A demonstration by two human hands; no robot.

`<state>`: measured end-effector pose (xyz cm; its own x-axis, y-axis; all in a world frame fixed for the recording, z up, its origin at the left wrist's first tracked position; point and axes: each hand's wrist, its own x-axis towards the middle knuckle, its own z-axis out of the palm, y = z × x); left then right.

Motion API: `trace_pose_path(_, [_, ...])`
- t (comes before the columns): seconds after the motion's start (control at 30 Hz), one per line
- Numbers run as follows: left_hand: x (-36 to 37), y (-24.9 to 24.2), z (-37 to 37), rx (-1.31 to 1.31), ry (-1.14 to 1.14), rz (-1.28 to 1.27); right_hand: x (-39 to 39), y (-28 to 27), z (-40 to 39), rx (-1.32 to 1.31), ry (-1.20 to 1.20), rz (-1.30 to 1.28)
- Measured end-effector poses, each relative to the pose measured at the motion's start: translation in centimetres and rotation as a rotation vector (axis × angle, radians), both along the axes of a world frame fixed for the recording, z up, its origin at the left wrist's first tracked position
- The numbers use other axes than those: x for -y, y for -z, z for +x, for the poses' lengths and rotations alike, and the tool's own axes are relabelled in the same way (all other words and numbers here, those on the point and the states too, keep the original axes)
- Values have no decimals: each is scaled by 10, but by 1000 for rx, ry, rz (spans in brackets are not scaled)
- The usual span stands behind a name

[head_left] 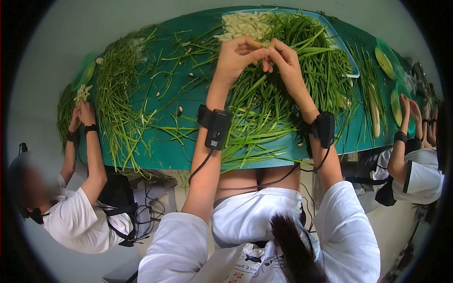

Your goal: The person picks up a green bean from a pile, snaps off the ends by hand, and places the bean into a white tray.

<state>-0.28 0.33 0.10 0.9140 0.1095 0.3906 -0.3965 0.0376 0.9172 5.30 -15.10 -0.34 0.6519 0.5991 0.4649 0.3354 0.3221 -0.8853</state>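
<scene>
Both my hands meet at the far side of the green table, fingertips together over a big heap of long green stems (316,61). My left hand (239,55) has its thumb and fingers pinched around a small pale green piece (265,44). From the other side, the thumb and index finger of my right hand (283,55) close at the same piece, whose details are too small to make out. Just behind my left hand lies a pile of pale, whitish pieces (243,24), next to the green stems in a light blue tray (353,71).
On the green table (184,101), loose stems lie scattered around a long green heap (118,89) at left. A co-worker (78,207) sits at left holding pale pieces. At right are green baskets (384,61), a pale stalk (375,113) and another person (415,165). Cables hang near my lap.
</scene>
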Motion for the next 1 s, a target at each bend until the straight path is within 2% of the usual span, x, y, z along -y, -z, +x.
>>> trace_pose_path(0.2, [1, 0, 0, 30, 90, -98, 0, -1, -1, -6, -2, -8])
trace_pose_path(1.0, [0, 1, 0, 52, 16, -69, 1, 0, -2, 14, 7, -78])
